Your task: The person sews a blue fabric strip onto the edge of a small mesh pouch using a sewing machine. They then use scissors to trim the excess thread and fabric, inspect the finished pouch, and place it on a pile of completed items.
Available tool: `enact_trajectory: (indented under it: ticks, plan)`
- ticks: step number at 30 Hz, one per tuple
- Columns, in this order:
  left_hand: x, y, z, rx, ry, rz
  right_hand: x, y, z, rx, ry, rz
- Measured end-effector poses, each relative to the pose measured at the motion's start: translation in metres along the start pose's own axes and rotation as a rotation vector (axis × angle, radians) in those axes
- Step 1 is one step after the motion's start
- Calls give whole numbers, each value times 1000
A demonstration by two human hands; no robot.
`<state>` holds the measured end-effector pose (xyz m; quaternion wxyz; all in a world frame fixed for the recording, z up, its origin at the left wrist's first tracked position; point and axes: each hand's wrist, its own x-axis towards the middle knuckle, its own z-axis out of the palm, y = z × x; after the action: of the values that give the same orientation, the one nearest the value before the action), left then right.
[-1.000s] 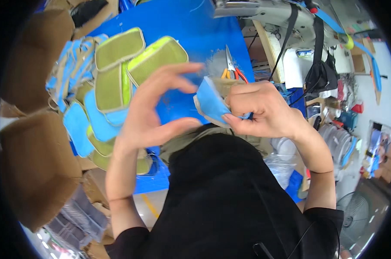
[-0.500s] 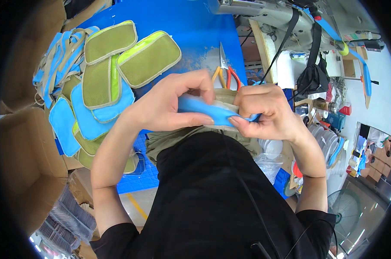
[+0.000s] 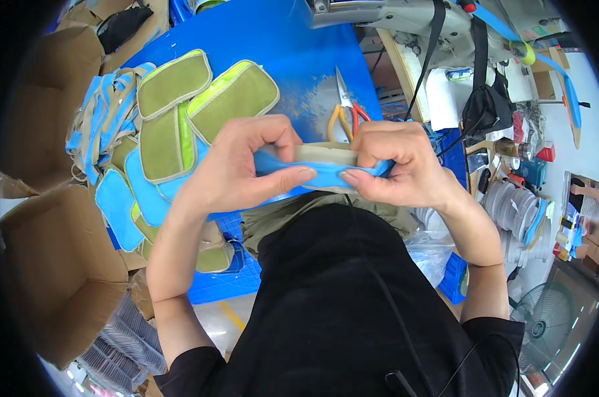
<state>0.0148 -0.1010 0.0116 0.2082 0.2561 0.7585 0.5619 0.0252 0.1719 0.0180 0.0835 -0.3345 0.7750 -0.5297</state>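
Observation:
Both of my hands hold a blue and beige fabric piece (image 3: 326, 175), bunched in front of my waist; its full shape is hidden by my fingers. My left hand (image 3: 250, 162) is closed on its left end, thumb along the blue side. At the other end, my right hand (image 3: 402, 162) pinches it between thumb and curled fingers. A beige band of the fabric stands up between the two hands. Just beyond them, scissors (image 3: 343, 109) with orange and red handles lie on the blue table (image 3: 299, 49).
Olive mesh and blue fabric pouches (image 3: 174, 83) are piled left on the table, beside a bundle of blue and beige straps (image 3: 104, 116). Open cardboard boxes (image 3: 61, 258) stand at the left. A sewing machine (image 3: 405, 23) is at the far right, with a black bag (image 3: 487, 109) hanging.
My hands have shifted slightly left on the fabric, and its beige band now shows more between them. The whole view has moved a little, so the surroundings sit lower and further right.

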Motion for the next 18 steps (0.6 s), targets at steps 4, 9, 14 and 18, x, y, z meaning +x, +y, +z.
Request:
enact_trajectory:
  ticks: [4, 9, 14, 18]
  plan:
    - [4, 1, -4, 80, -38, 67, -3, 4, 3, 22, 52, 1]
    - [6, 9, -3, -21, -20, 19, -8, 7, 2, 52, 94, 22]
    - [8, 16, 0, 66, 24, -20, -10, 12, 9, 93, 144, 27]
    - [8, 22, -1, 59, 9, -65, -10, 9, 8, 81, 152, 47]
